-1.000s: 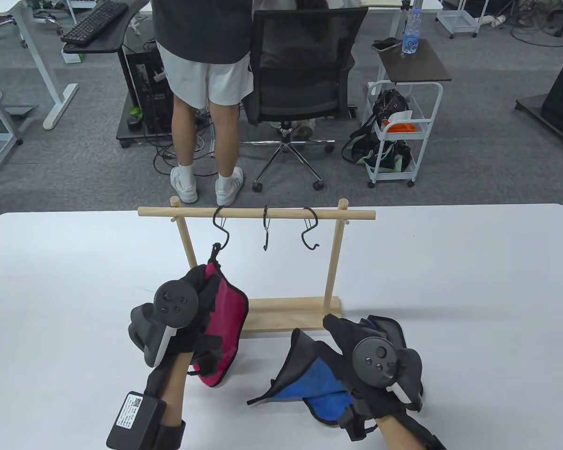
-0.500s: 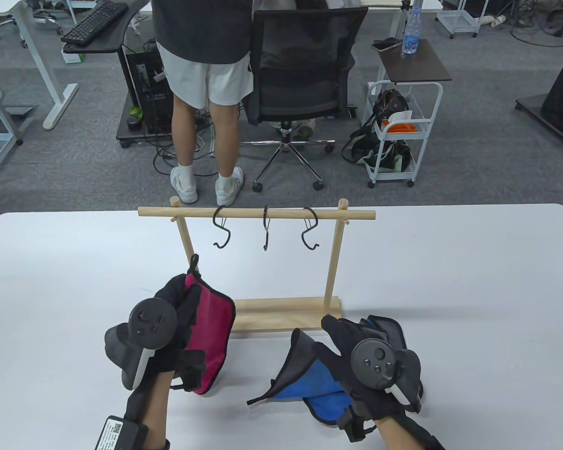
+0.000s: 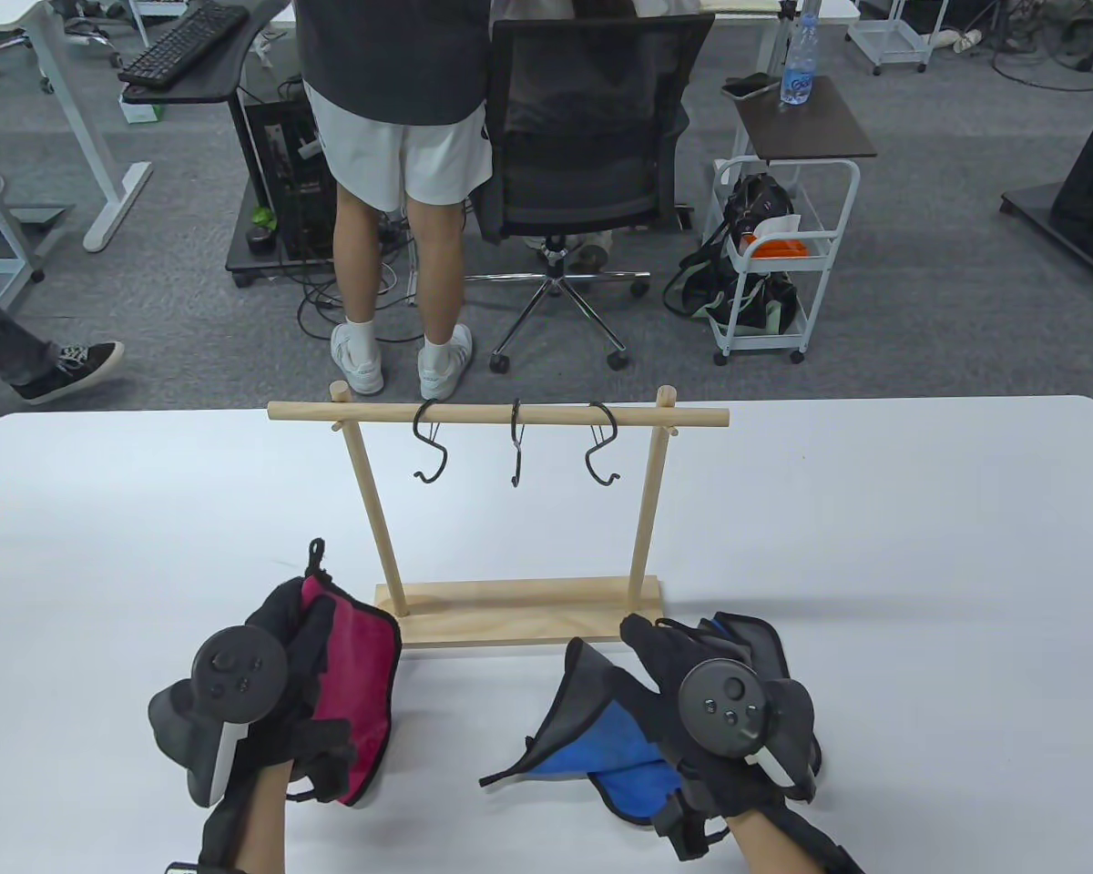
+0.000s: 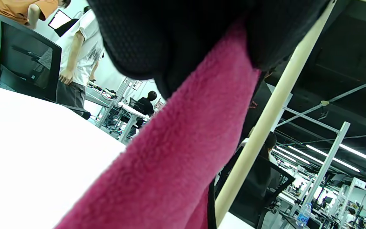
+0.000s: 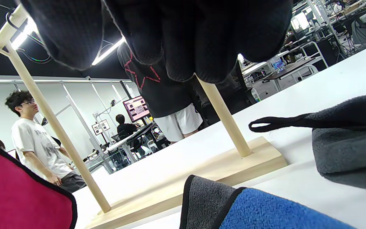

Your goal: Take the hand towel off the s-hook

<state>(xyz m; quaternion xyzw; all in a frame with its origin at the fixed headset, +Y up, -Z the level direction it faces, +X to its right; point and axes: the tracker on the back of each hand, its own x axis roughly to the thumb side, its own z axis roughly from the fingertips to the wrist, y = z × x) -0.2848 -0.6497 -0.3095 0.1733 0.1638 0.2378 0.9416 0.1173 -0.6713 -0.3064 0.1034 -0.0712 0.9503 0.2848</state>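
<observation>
My left hand (image 3: 278, 655) grips a magenta hand towel (image 3: 355, 692) with black trim, held off the rack, left of its base. The towel's black loop (image 3: 315, 552) sticks up free. The towel fills the left wrist view (image 4: 176, 152) under my fingers (image 4: 157, 38). A wooden rack (image 3: 499, 415) carries three black s-hooks: left (image 3: 430, 444), middle (image 3: 515, 442), right (image 3: 602, 444), all bare. My right hand (image 3: 692, 674) rests on a blue and grey towel (image 3: 619, 742) lying on the table; that towel shows in the right wrist view (image 5: 265, 206) below my fingers (image 5: 176, 38).
The rack's wooden base (image 3: 528, 614) lies between my hands on the white table (image 3: 874, 564). Beyond the table stand a person (image 3: 392, 182), an office chair (image 3: 583, 164) and a white cart (image 3: 774, 255). A shoe (image 3: 68, 369) shows at the left edge.
My left hand has pulled the magenta towel's loop off the left s-hook and carried the towel down and to the left. My right hand has stayed put on the blue towel.
</observation>
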